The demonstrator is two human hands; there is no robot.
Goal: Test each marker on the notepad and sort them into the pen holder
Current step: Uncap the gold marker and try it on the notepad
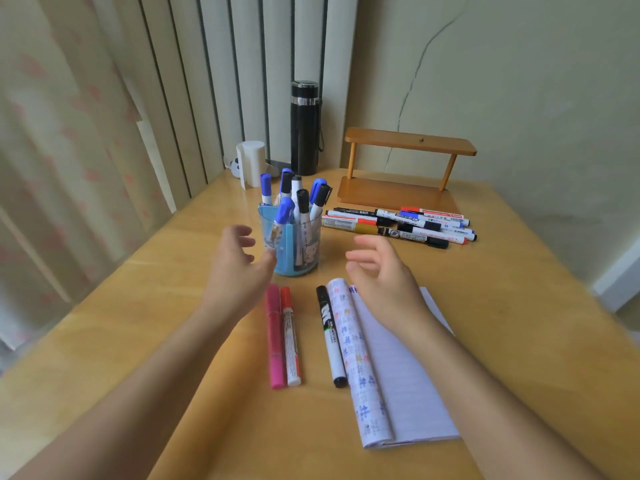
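A blue see-through pen holder (304, 258) stands mid-table with several blue- and black-capped markers upright in it. My left hand (239, 268) hovers just left of it, fingers relaxed, holding nothing. My right hand (384, 271) hovers over the top of the lined notepad (401, 375), fingers loosely curled and empty. A pink marker (274, 337) and a red-capped marker (290, 337) lie side by side in front of the holder. A black-and-white marker (330, 336) lies along the notepad's rolled left edge. A heap of several markers (398, 223) lies behind my right hand.
A small wooden shelf (408, 161) stands at the back right. A black flask (304, 128) and a white cup (251, 161) stand at the far edge by the curtain. The wooden table (173, 341) runs out to the left and right of my arms.
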